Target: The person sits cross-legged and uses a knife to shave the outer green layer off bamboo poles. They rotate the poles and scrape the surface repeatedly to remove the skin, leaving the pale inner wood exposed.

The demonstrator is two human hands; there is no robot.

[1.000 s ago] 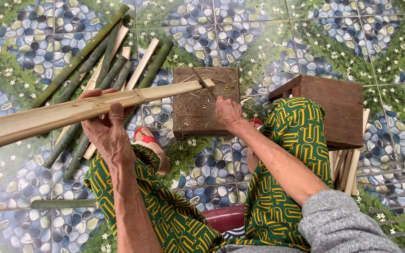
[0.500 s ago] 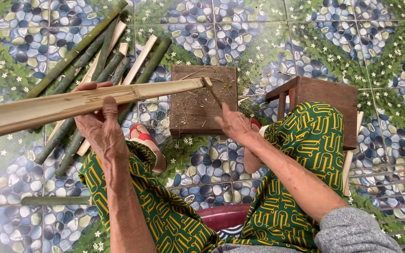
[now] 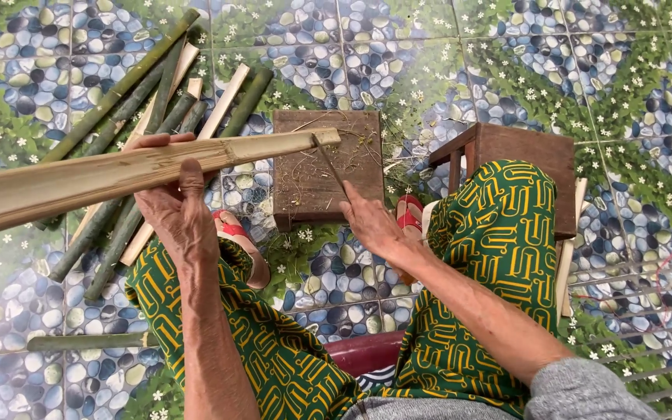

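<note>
A single head-worn camera looks steeply down, close over the lap, onto the tiled floor (image 3: 460,70).

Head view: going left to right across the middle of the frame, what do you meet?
Split bamboo pole → left hand → square wooden block → right hand holding a thin blade → small wooden stool.
</note>
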